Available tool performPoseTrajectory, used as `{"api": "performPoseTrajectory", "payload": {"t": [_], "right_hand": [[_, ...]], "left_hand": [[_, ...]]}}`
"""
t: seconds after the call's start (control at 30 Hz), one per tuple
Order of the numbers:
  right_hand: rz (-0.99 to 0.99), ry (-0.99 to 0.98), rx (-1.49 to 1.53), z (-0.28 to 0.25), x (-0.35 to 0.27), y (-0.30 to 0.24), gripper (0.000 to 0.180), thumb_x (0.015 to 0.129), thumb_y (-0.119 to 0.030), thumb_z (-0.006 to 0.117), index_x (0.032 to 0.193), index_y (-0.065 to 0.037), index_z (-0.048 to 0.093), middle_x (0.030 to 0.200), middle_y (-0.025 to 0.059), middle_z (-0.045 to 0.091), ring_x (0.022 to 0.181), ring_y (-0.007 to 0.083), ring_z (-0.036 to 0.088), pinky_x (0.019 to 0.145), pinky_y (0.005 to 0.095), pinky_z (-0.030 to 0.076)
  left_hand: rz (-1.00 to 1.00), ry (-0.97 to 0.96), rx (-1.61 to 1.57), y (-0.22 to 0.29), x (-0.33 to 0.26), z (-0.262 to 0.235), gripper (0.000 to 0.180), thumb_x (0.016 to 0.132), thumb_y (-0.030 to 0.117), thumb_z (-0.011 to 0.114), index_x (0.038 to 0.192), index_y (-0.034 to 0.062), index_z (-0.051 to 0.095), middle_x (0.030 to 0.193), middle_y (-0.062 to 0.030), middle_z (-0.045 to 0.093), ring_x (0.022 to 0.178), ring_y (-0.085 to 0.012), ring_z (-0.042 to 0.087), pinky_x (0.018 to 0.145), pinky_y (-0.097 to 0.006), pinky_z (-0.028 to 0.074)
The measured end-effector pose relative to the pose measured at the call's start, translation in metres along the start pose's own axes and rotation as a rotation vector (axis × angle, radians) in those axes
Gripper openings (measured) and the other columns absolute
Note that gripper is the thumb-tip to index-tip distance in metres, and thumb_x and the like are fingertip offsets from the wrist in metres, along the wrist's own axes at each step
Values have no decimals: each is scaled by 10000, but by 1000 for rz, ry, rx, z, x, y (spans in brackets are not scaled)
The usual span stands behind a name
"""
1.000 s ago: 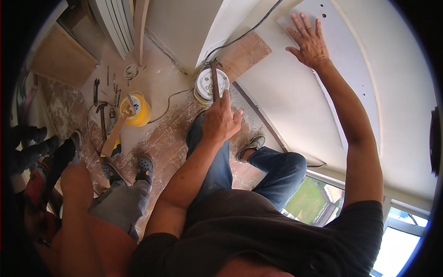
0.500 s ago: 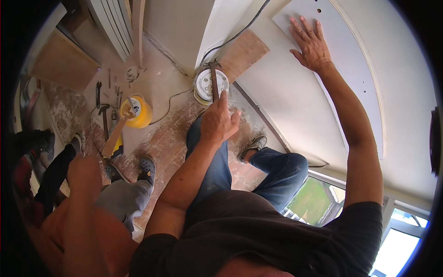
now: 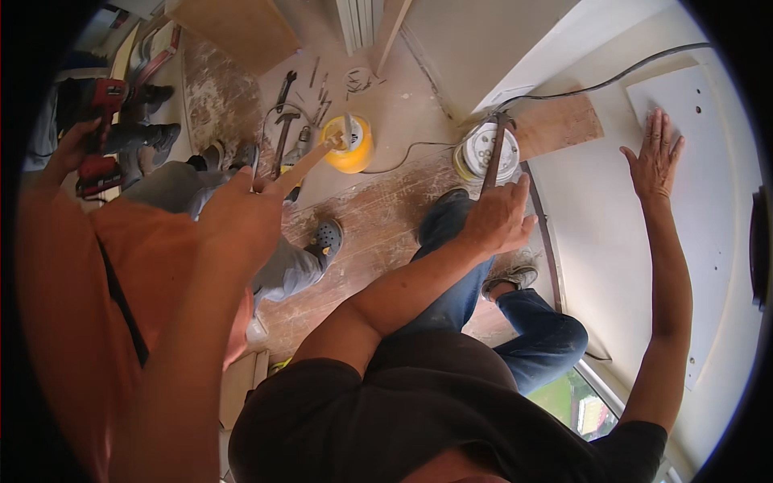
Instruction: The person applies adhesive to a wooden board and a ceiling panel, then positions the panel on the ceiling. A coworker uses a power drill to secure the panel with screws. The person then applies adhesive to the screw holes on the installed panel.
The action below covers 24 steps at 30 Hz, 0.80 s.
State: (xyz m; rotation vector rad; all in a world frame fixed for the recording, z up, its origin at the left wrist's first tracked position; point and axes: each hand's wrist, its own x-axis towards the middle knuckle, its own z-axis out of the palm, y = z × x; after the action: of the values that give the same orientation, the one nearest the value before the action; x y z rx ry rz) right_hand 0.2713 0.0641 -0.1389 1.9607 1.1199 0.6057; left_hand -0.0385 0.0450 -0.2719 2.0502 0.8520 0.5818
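Note:
My left hand (image 3: 501, 219) is closed around the handle of a claw hammer (image 3: 493, 161), its index finger stretched along it. The hammer's head is over a white-lidded bucket (image 3: 507, 153) on the floor. Whether it touches the lid I cannot tell. My right hand (image 3: 656, 161), fingers extended, lies flat against a long white panel (image 3: 699, 201) with several small dark holes along it, set against the wall.
To my left a person in an orange shirt (image 3: 169, 282) holds a wooden stick or handle (image 3: 304, 167) and a red-black cordless drill (image 3: 106, 101). A yellow bucket (image 3: 350, 159), another hammer (image 3: 283, 137) and a wrench (image 3: 285, 90) are on the floor. A black cable (image 3: 604, 87) crosses near a plywood piece (image 3: 560, 127).
The view has swung left, shifting the scene rightward. My hand keeps the hammer over the bucket, and my right palm stays on the panel. The other person's drill has come into view.

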Motion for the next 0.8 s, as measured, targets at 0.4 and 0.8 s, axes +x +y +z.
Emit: {"api": "performPoseTrajectory", "payload": {"t": [0.4, 0.8], "right_hand": [[30, 300, 132, -14, 53, -14, 1018, 887, -638, 675, 1665, -111, 283, 1759, 63, 193, 1620, 266, 160, 1247, 622, 169], [-175, 419, 951, -8, -155, -49, 771, 944, -336, 709, 1572, -4, 408, 1708, 217, 258, 1599, 378, 205, 1250, 676, 148]], "left_hand": [[29, 12, 41, 0, 2, 10, 732, 873, 274, 735, 1446, -84, 453, 1084, -290, 671, 958, -442, 693, 822, -532, 571], [6, -37, 119, 6, 2, 10, 725, 896, 293, 728, 1451, -96, 470, 1215, -301, 670, 1108, -448, 663, 958, -509, 531]]}}
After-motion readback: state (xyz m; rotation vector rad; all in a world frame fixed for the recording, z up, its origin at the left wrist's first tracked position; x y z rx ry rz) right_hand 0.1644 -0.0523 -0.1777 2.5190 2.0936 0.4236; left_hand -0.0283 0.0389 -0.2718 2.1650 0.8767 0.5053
